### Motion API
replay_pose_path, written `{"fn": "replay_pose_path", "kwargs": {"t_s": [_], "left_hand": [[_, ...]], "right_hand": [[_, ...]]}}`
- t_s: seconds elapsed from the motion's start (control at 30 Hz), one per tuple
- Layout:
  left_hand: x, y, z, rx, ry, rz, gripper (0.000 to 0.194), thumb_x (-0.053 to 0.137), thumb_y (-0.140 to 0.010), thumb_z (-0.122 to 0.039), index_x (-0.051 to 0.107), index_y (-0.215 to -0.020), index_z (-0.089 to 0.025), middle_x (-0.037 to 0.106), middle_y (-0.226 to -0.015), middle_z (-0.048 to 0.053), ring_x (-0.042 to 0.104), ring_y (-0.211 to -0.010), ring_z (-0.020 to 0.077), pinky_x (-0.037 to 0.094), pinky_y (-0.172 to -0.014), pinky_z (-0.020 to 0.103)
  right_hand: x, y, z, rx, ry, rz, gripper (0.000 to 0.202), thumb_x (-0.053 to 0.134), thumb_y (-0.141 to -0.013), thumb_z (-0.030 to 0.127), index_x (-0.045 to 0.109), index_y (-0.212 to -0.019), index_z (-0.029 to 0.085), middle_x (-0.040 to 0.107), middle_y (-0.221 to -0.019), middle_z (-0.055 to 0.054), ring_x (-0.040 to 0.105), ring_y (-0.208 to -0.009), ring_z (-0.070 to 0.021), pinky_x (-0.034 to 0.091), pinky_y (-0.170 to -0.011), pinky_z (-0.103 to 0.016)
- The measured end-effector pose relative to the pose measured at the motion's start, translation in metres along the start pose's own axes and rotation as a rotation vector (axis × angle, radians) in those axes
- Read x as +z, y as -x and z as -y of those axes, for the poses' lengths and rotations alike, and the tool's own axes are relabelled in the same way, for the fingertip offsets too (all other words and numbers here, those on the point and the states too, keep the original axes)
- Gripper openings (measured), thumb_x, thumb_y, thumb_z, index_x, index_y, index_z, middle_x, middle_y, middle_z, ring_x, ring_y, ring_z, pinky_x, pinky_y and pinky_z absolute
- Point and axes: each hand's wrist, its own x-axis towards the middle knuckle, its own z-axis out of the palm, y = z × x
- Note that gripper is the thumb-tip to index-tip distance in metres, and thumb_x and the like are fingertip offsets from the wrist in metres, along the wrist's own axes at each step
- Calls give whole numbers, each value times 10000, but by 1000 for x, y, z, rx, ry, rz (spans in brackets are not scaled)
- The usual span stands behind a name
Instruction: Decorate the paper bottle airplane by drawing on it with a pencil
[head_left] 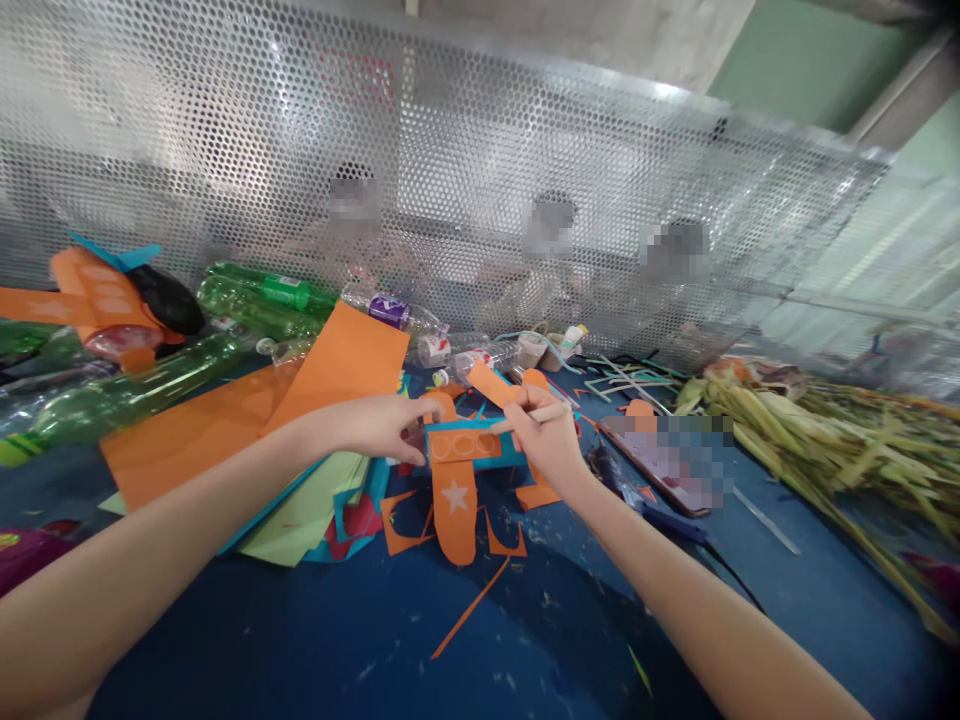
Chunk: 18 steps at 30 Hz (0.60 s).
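Note:
My left hand [386, 428] curls its fingers round the left end of a model airplane [454, 510] of blue and orange paper. A pale star marks the orange wing pointing toward me. Along the blue body runs an orange strip [463, 444] with a row of pale ovals on it. My right hand [546, 440] is closed on a light-coloured pen [551, 412], its tip against the blue body near the strip's right end. Another orange piece [491, 384] sticks up beside my right fingers.
Orange sheets [337, 365] and green paper [296, 520] lie left. Plastic bottles [142, 385] line the back, before a perforated metal screen [480, 160] with people behind it. A phone [660, 465], a glue gun [667, 520] and dried husks [750, 410] lie right. Orange scraps [506, 535] lie nearby.

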Motion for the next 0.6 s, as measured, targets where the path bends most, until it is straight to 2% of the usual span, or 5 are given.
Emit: {"fn": "replay_pose_path", "kwargs": {"t_s": [0.13, 0.27, 0.43, 0.6], "left_hand": [[-1, -1, -2, 10, -15, -11, 539, 618, -764, -261, 432, -1269, -277, 641, -921, -2, 587, -758, 157, 393, -640, 236], [-1, -2, -5, 46, -10, -28, 513, 587, -775, -236, 447, -1268, -262, 629, -969, 6, 578, -775, 144, 394, -644, 222], [0, 0, -5, 5, -77, -41, 506, 588, -764, -269, 454, -1251, -243, 623, -889, 3, 549, -690, 135, 373, -601, 225], [-1, 1, 0, 49, -30, -42, 506, 621, -741, -295, 466, -1221, -269, 617, -911, -10, 552, -707, 135, 369, -613, 220]], "right_hand": [[2, 2, -1, -19, -137, 3, 271, 497, -804, 274, 381, -564, 219, 418, -359, 77, 357, -351, -78, 308, -414, -209], [6, 1, -4, -44, -177, 113, 263, 542, -828, 390, 450, -659, 210, 502, -477, 53, 467, -457, -103, 358, -486, -224], [9, 1, -7, -68, -154, 227, 208, 592, -802, 392, 495, -755, 213, 550, -612, 31, 519, -565, -125, 394, -542, -244], [9, 3, -5, -53, -236, 215, 180, 524, -845, 392, 482, -798, 222, 570, -617, 27, 536, -584, -126, 393, -549, -238]]}}
